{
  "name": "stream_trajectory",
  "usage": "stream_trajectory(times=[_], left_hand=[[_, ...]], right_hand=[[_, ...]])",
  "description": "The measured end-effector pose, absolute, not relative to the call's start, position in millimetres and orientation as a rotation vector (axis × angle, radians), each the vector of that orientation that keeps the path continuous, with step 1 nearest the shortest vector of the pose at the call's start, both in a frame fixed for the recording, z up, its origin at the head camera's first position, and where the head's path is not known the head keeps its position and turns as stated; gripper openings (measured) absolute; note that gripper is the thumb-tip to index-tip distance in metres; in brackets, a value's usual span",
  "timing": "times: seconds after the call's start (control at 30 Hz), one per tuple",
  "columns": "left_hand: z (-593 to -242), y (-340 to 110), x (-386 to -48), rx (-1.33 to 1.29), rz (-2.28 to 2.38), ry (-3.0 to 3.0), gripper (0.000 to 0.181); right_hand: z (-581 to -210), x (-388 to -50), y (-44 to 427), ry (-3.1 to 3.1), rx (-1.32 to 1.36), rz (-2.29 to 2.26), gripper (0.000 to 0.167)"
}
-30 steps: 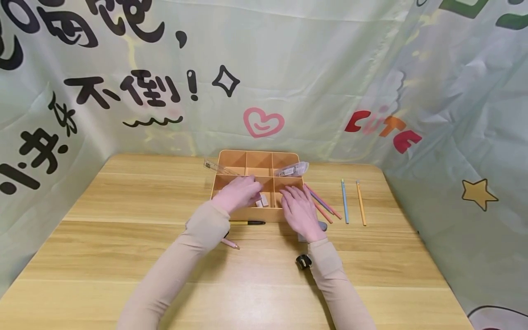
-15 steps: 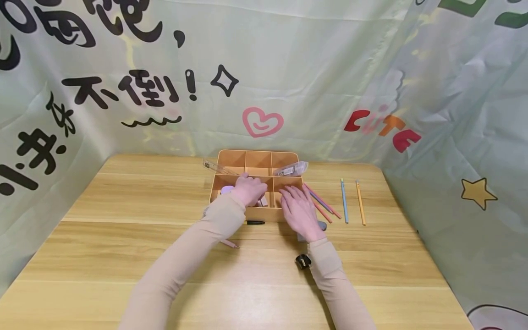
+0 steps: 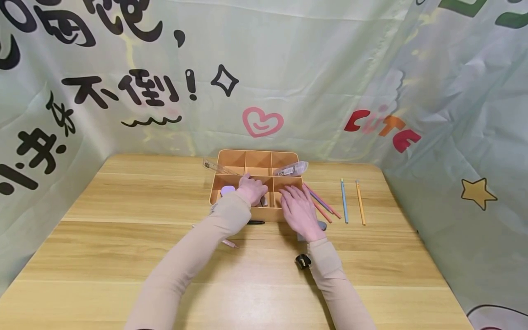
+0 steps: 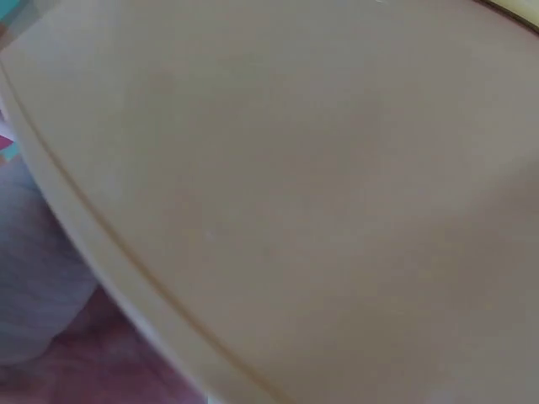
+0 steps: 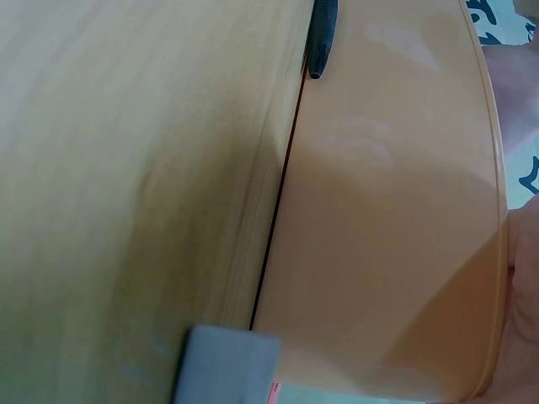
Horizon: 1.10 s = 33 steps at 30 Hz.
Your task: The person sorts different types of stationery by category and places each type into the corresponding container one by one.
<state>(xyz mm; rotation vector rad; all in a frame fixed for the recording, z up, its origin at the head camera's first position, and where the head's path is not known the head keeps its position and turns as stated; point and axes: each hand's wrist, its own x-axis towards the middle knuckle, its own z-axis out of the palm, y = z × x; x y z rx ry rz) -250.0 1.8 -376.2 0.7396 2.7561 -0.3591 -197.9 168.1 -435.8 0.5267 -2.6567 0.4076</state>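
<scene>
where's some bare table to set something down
Bare table: left of the orange box, right of the yellow pencil, and between the sleeves, left of the black object. Crowded: beside the right hand, with pink pencils and a grey block.

Open-topped, orange-tan divided box (image 3: 268, 214), round-cornered, flat on the wooden table (image 3: 264, 288) near its back edge.

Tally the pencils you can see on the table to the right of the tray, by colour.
Pink-red pencils: 2
Purple pencil: 1
Blue pencil: 1
Yellow pencil: 1
Total right of the tray: 5
</scene>
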Motion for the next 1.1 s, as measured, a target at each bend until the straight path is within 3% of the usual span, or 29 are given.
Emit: stream_trajectory(times=[0.57,0.93,1.1], left_hand=[[-385,6,-256,0.682,-0.359,2.758,0.032],[-382,-35,-231,0.858,0.233,3.087,0.039],[-396,-73,-212,0.745,0.638,3.272,0.05]], right_hand=[[-435,-199,167,-2.68,0.518,0.419,0.034],[-438,-198,168,-2.673,0.505,0.392,0.033],[-437,-199,169,-2.667,0.512,0.39,0.034]])
